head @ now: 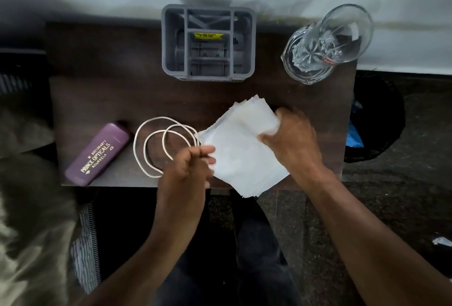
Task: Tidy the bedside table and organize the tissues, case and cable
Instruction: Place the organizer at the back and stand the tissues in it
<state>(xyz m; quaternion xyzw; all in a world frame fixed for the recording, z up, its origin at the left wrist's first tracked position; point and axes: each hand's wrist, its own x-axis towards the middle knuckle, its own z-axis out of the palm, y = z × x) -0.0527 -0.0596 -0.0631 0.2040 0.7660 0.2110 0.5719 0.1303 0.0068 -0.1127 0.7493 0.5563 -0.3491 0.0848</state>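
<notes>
A stack of white tissues (241, 151) lies at the front middle of the dark wooden bedside table (102, 90). My right hand (292, 139) grips the stack's right edge, and my left hand (189, 171) pinches its left edge. A coiled white cable (156, 146) rests just left of the tissues, partly under my left hand. A purple glasses case (97, 154) with gold lettering lies tilted near the front left corner.
A grey plastic organizer (208, 41) with several compartments stands at the back middle. A glass tumbler lies in a glass ashtray (322, 44) at the back right. A dark waste bin (374, 120) stands on the floor to the right; bedding is on the left.
</notes>
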